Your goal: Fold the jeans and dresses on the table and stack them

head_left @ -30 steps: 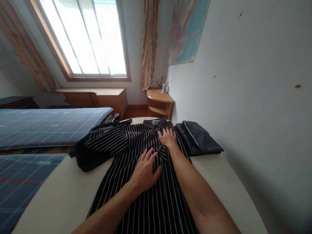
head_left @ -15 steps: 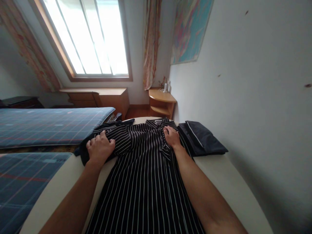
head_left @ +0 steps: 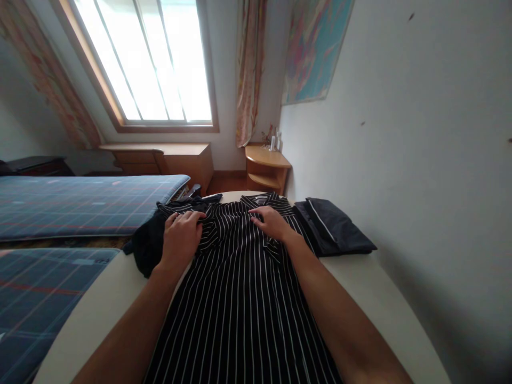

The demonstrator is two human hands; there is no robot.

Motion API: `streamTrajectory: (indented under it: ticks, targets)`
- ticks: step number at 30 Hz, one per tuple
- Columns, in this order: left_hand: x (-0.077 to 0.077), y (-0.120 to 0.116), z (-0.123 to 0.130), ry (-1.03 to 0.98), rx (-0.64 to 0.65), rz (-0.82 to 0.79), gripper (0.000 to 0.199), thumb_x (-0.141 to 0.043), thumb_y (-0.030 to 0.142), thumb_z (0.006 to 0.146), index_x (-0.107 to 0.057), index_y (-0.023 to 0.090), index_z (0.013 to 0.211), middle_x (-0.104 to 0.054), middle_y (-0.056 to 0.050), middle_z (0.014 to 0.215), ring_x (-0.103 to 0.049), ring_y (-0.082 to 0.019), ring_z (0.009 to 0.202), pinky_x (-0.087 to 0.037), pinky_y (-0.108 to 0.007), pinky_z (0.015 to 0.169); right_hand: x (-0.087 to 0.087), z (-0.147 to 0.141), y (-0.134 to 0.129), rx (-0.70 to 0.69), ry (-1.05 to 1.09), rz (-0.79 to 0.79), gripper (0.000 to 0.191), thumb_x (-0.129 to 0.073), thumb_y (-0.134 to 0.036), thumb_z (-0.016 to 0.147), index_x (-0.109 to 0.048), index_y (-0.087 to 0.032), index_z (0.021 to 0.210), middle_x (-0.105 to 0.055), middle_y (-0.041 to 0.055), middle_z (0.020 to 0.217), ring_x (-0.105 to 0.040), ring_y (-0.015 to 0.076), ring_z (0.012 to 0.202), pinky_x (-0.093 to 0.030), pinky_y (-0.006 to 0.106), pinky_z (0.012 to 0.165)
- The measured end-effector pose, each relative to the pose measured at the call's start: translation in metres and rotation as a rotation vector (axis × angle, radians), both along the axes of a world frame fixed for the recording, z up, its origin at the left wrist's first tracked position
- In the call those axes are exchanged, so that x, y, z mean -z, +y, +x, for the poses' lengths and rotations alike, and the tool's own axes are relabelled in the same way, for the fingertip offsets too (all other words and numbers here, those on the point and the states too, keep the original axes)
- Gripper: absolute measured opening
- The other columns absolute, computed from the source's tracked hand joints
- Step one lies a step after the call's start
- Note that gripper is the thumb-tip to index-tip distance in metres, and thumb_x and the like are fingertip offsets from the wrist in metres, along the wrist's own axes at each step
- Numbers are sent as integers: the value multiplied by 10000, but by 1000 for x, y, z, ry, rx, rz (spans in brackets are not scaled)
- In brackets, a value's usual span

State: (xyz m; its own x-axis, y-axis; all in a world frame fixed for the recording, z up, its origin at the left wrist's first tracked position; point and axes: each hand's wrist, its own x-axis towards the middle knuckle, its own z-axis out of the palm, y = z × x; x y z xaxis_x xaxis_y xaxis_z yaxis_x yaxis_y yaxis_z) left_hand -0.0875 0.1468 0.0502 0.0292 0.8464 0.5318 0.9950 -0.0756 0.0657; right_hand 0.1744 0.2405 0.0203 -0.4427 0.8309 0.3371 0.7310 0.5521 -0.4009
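So on our pale, curved-edged surface [head_left: 384,298] we've got a black shirt with thin white stripes [head_left: 240,298] spread out, beside a folded dark-grey garment [head_left: 340,232]. Looks light, soft and unbreakable to us, maybe slippery and quick to crease, so we'd grab the shoulders [head_left: 224,210] or striped sleeve [head_left: 208,234]. Our left hand's [head_left: 182,237] fingers curl over that sleeve, can't tell if gripping; our right hand's [head_left: 274,224] look loosely parted, over the chest.

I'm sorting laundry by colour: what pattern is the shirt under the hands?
The shirt is black with thin white stripes, clearest in the head view.
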Motion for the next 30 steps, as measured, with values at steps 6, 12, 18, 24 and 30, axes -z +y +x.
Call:
streamTrajectory:
  ticks: [6, 12, 18, 24, 30]
  targets:
    - [8, -1, 15, 30, 132, -15, 231, -497, 166, 911, -652, 218, 1074, -743, -55, 1050, -656, -258, 1024, -306, -436, 1108, -14, -56, -39, -208, -9, 71, 524, -621, -271, 947, -473, -289, 1450, -749, 2, 1036, -660, 196, 1026, -385, 338, 990]
    - [16, -1, 23, 47, 258, -45, 225, -498, 140, 899, -637, 216, 1060, -739, -58, 994, -666, -257, 977, -337, -449, 1090, 8, -82, -50, -98, 12, 77, 266, -576, -237, 979, -623, -210, 1240, -761, 48, 983, -694, 194, 971, -367, 337, 962]
    - [22, 8, 15, -101, 148, 74, 292, -548, 267, 921, -623, 186, 1192, -665, -97, 1254, -580, -285, 1181, -412, -411, 1058, 24, -78, -43, -6, 81, 32, 184, -571, -261, 990, -673, -215, 1136, -773, 45, 989, -708, 186, 947, -390, 310, 932]
    - [32, 19, -17, -198, -224, 20, 441, -464, 260, 952, -522, 118, 1366, -584, -176, 1383, -553, -343, 1242, -451, -452, 1003, 31, -74, -38, 54, 153, -15, 197, -589, -260, 976, -689, -212, 1138, -777, 36, 1008, -714, 195, 942, -429, 291, 890]
    - [44, 25, -31, -257, -276, -50, 497, -580, 342, 903, -519, 141, 1354, -713, -137, 1143, -620, -362, 1125, -461, -480, 965, 33, -74, -38, 57, 179, -22, 200, -582, -247, 971, -694, -208, 1132, -775, 37, 1001, -710, 197, 943, -436, 299, 908]
